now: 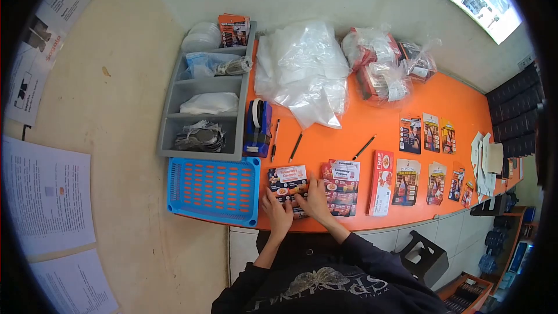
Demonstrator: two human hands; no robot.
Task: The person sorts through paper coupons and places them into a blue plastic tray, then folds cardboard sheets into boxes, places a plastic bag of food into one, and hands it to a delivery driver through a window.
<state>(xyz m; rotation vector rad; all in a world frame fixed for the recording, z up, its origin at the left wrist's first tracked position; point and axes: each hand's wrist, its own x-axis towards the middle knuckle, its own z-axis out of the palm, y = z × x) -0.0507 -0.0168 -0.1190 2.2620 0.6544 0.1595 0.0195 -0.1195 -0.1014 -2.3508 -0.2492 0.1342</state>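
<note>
A printed coupon sheet stack (pixel 285 175) lies on the orange table in front of me, showing food pictures on dark panels. My left hand (pixel 278 216) is closed on its lower left edge. From the other side, my right hand (pixel 315 202) grips the right edge, its thumb reaching over the face of the stack. My fingers partly cover the lower portion. Just right of my right hand lies a second coupon stack (pixel 340 200). Close to my left hand is a blue plastic basket (pixel 254 192) with a slotted bottom.
Behind the basket stands a grey compartment tray (pixel 201 88) holding packaged items. A blue tape dispenser (pixel 264 138), several pens, clear plastic bags (pixel 305 61) and wrapped bundles (pixel 383 81) lie farther back. Flyer stacks (pixel 406 182) and a red-white FREE box (pixel 381 186) are to the right.
</note>
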